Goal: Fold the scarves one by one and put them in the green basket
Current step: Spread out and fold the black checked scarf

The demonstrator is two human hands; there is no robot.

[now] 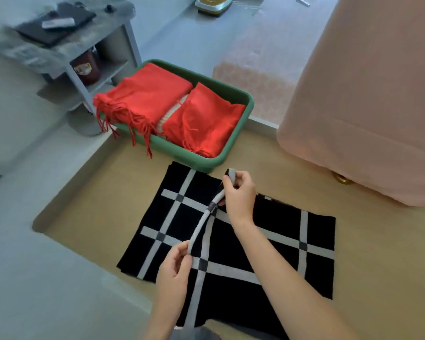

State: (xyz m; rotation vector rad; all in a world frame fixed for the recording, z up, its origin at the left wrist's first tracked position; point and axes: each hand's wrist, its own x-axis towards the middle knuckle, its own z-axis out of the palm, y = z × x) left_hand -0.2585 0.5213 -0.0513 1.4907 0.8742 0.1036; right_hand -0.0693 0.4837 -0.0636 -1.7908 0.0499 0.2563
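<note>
On the tan table (96, 204), in the head view, a black scarf (172, 217) crossed with grey stripes lies spread flat, just in front of the green basket (194, 160). The left hand (174, 273) pinches a raised ridge of the scarf along a grey stripe at its near end. The right hand (239, 195) is curled round the far end of the same ridge, lifting it off the table. The basket already holds two folded red scarves (147, 94), one with its fringe hanging over the rim, and a cream one (169, 114) between them.

This looks like the folding step for the black scarf, with a fold line just being gathered. The next move calls for carrying the pinched edge across evenly, with both hands level, so the halves meet squarely before further folds and the transfer to the basket.
</note>
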